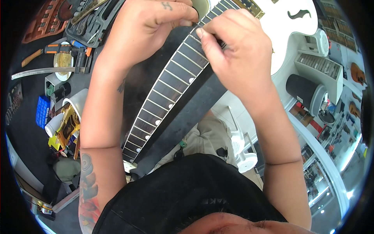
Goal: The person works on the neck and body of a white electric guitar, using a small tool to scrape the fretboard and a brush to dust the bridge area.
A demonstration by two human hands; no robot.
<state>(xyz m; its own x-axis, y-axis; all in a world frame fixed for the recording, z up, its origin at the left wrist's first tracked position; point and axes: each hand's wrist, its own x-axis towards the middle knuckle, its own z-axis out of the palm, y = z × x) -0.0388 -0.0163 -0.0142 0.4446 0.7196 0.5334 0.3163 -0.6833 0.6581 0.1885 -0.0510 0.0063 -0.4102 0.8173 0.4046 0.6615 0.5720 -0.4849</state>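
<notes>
Item: dark-wood guitar fretboard (171,80) with metal frets and white dot inlays, running diagonally from lower left to upper right across the black desk (27,128), joined at its upper end to a white hollow guitar body (288,27) with a black f-shaped soundhole.

Left hand (150,25): curled at the upper part of the fretboard, thumb and forefinger pinched together near its left edge; what they pinch cannot be made out.

Right hand (237,46): closed over the fretboard just beside the left hand, fingertips (200,33) pressed onto the frets; any tool underneath is hidden.

Surroundings, left of desk: open grey tool case (87,21), orange-handled tool (54,48), long flat metal ruler (43,71), white cup (78,102), blue box (42,111). Right: black cylinder (306,91).
</notes>
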